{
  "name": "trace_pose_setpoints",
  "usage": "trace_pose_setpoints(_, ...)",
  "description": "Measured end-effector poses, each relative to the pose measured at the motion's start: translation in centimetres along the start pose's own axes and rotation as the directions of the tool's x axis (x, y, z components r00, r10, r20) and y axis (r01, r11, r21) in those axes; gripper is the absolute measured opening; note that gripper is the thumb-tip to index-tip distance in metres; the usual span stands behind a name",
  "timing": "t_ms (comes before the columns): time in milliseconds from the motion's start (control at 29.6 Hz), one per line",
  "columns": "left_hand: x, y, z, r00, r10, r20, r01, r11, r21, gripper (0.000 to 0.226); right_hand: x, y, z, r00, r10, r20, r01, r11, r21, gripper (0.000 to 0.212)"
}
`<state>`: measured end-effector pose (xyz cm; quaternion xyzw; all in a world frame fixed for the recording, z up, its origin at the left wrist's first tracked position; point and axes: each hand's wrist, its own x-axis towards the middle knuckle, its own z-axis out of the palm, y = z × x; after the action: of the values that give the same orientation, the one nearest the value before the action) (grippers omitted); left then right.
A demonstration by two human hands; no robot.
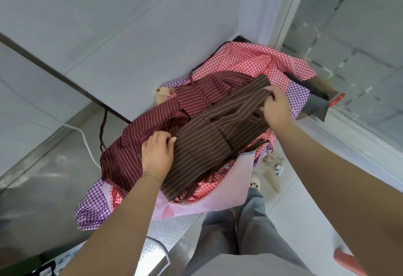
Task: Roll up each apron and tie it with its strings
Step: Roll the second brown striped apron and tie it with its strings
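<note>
Two hands on a brown striped apron atop a heap of aprons.

The right hand [275, 110], right of centre, pinches a bunched fold of the brown striped apron [209, 142]; the left hand [157, 153], lower centre, has its fingers curled over that apron's near edge. Under it lie a maroon striped apron [139, 132], a red checked apron [250, 62] toward the upper right, and a purple checked apron [93, 203] at lower left, all piled on the bench [165, 230].
</note>
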<state>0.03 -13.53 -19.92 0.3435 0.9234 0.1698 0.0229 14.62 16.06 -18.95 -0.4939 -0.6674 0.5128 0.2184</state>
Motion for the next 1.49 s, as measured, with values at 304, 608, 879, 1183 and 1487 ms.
trace_pose_setpoints(304, 1.4, -0.6, -0.5, 0.960, -0.119, 0.253, 0.065, 0.976, 0.210, 0.046, -4.9, -0.4, 2.1, 0.949, -0.251, -0.190, 0.202, 0.948, -0.247, 0.030)
trace_pose_setpoints(608, 2.1, -4.7, -4.1, 0.659, -0.360, 0.660, 0.519, 0.853, -0.053, 0.043, -17.4, 6.7, 8.2, 0.394, -0.665, 0.635, 0.905, 0.402, -0.141, 0.030)
trace_pose_setpoints(879, 1.0, -4.8, -3.9, 0.546, -0.372, 0.750, 0.838, 0.249, -0.486, 0.031, -20.9, 5.5, 10.9, 0.441, -0.499, 0.746, 0.896, 0.289, -0.337, 0.036)
trace_pose_setpoints(1183, 1.2, -4.6, -3.4, 0.632, -0.476, 0.612, 0.775, 0.405, -0.485, 0.023, -22.2, 2.5, 11.0, 0.527, -0.329, 0.784, 0.843, 0.324, -0.430, 0.033)
trace_pose_setpoints(1487, 1.6, -4.4, -3.6, 0.704, -0.478, 0.525, 0.698, 0.603, -0.386, 0.024, -17.0, -6.5, 1.6, 0.244, 0.670, 0.701, 0.168, 0.683, -0.711, 0.062)
